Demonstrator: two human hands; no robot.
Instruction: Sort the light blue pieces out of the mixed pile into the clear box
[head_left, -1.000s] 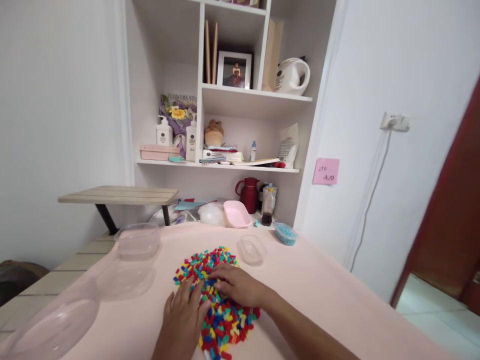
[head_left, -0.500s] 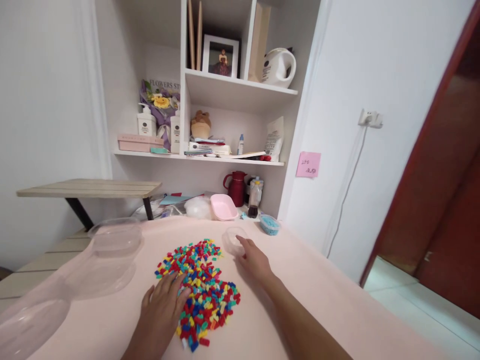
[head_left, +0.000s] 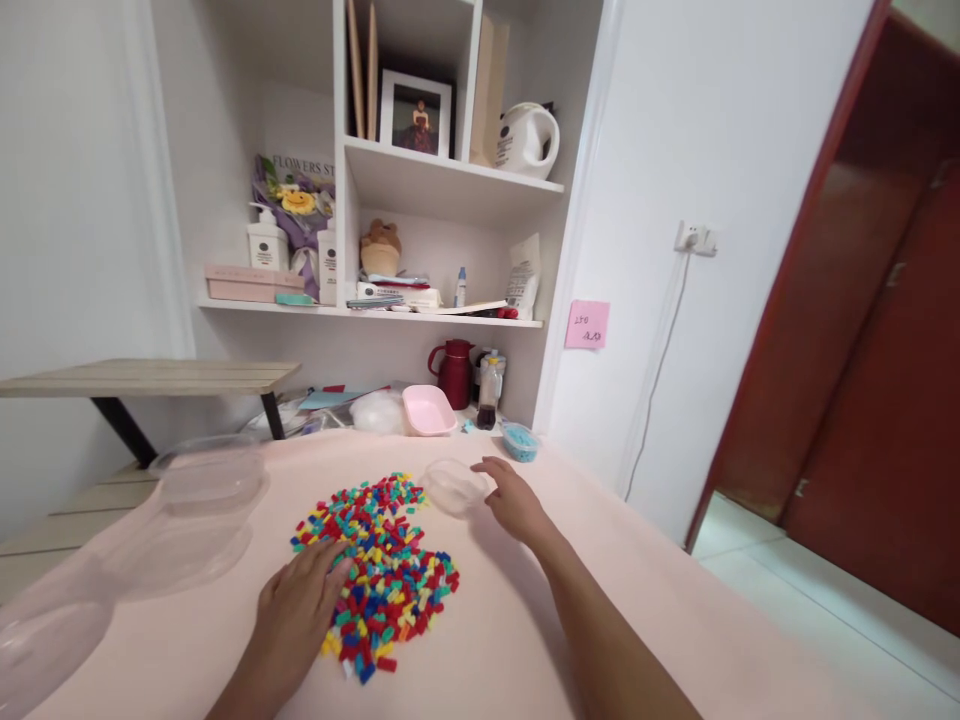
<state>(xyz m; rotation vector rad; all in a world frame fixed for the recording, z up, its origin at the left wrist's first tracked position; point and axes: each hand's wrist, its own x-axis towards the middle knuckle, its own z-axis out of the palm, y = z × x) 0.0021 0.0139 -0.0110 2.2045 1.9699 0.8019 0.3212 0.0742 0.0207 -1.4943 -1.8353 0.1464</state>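
A heap of small coloured plastic pieces (head_left: 379, 565) in red, blue, yellow and green lies on the pink table cover (head_left: 495, 620). My left hand (head_left: 300, 605) rests flat on the heap's near left edge, fingers stretched out. My right hand (head_left: 512, 497) reaches forward with its fingers apart, touching the right side of a small clear plastic tub (head_left: 452, 485) that stands just beyond the heap. Nothing shows in either hand.
Larger clear tubs (head_left: 210, 480) and lids (head_left: 176, 550) sit at the left. A pink tray (head_left: 428, 409), red jug (head_left: 454, 372), bottle (head_left: 488, 393) and small blue-filled tub (head_left: 519, 441) stand at the back under white shelves. A wooden side table (head_left: 150, 377) is left; a red door (head_left: 877, 400) right.
My right hand left the heap and reached forward to the small clear tub. My left hand stayed on the heap. The camera turned to the right.
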